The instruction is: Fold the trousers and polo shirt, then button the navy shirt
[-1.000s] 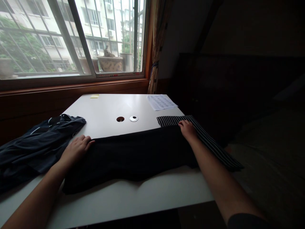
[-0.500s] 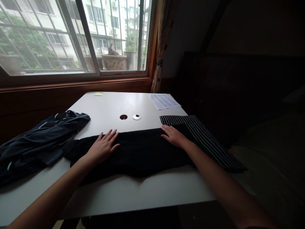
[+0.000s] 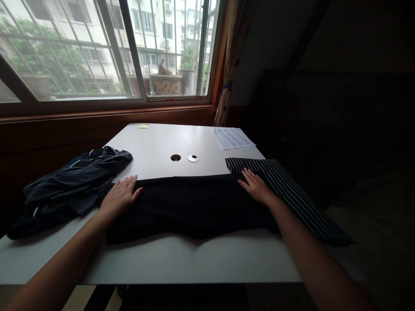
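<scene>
A long black garment (image 3: 191, 205) lies flattened across the white table (image 3: 194, 263); its exact kind does not show, though it may be folded trousers. My left hand (image 3: 120, 194) rests palm down on its left end, fingers stretched out. On the right part lies my right hand (image 3: 257, 186), also flat with the fingers extended. Beyond that hand, a black cloth with white stripes (image 3: 288, 190) spreads over the table's right side, partly under the black garment. A crumpled dark blue garment (image 3: 78, 181) sits to the left of my left hand.
Printed papers (image 3: 233, 138) lie at the table's back right, a yellow sticky note (image 3: 144, 126) at the back left. A round cable hole (image 3: 175, 158) and its silver cover (image 3: 193, 158) are mid-table. Behind stands a barred window (image 3: 175, 52) with a curtain (image 3: 227, 82) beside it.
My hands have moved apart over the black garment: the left one toward its left end, the right one further right. The view has shifted slightly left.
</scene>
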A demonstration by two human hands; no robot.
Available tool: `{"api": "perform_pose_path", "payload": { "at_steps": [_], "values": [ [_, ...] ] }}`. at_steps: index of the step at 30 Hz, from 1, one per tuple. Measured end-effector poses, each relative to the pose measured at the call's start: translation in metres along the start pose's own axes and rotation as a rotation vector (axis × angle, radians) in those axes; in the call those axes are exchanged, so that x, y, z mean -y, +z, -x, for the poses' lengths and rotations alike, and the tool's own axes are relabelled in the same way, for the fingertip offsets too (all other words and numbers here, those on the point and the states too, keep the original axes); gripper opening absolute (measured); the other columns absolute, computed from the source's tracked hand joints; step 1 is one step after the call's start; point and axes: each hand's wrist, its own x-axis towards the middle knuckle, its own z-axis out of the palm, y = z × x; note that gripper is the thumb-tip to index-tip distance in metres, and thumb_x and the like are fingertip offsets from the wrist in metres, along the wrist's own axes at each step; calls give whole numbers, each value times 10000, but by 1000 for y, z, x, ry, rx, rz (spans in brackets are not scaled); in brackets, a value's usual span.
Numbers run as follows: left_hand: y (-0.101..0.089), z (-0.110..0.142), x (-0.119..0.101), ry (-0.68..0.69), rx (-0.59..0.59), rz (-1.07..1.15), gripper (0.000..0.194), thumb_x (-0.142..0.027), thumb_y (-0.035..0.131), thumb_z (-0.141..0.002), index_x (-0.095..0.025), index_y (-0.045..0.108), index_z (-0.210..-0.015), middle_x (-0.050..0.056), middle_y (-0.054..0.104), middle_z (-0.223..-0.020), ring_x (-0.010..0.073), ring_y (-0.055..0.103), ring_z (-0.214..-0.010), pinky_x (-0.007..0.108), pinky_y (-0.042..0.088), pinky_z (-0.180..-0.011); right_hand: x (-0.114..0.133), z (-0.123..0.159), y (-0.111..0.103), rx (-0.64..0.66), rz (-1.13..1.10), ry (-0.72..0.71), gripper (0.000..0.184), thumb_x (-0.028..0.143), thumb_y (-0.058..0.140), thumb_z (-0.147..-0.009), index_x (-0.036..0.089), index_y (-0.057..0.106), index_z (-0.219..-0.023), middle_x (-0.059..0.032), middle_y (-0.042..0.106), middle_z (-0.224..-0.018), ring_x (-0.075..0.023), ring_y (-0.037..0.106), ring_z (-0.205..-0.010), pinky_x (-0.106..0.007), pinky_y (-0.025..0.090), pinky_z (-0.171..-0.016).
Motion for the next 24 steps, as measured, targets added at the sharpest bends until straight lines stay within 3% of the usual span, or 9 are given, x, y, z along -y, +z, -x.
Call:
{"api": "perform_pose_path", "payload": {
  "at_steps": [6,9,12,14,17,21,24],
  "values": [
    [-24,13,18,-44,-114,-65,514,-382,340,-980,-168,504,-1417,168,548,-1427,358,468,-1339,587,251,-1155,0,1,3,-26,10,5,698,566,300,-992,140,327,-1545,-112,228,-1645,-248,187,-1524,-460,177,-1236],
    [-36,26,43,-75,-127,-26,490,-395,371,-949,-172,572,-1336,170,590,-1334,366,543,-1219,539,380,-1079,2,2,2,-58,16,1,664,543,351,-983,160,365,-1526,-116,282,-1629,-262,229,-1512,-466,202,-1229],
    [-44,39,69,-118,-123,14,526,-501,420,-909,-184,603,-1288,170,620,-1217,373,595,-1096,502,459,-986,19,5,-7,-138,49,-9,596,463,440,-964,184,424,-1491,-116,360,-1594,-299,281,-1487,-495,240,-1213],
    [-48,44,79,-185,-103,58,537,-545,450,-886,-202,609,-1267,149,644,-1135,353,624,-1022,474,488,-924,48,10,-16,-223,52,-78,533,377,501,-943,201,483,-1447,-117,417,-1554,-325,321,-1455,-508,272,-1195],
    [-49,42,83,-296,-21,195,573,-592,464,-876,-199,587,-1274,101,675,-1012,301,659,-918,403,519,-810,114,22,-31,-317,-73,-333,377,311,551,-940,205,604,-1298,-135,573,-1363,-316,488,-1285,-490,375,-1122],
    [-44,32,77,-372,14,235,706,-674,485,-823,-169,557,-1311,101,657,-969,315,654,-959,412,516,-849,222,45,-35,-232,-214,-760,142,295,595,-949,216,680,-1030,-79,659,-1043,-232,586,-970,-394,498,-891],
    [-41,27,76,-406,-32,244,712,-650,502,-801,-158,553,-1313,113,642,-995,326,634,-1018,441,504,-917,290,56,-22,-183,-193,-975,193,375,601,-957,201,673,-999,-71,655,-1023,-214,566,-918,-351,492,-819]
  ]
}}
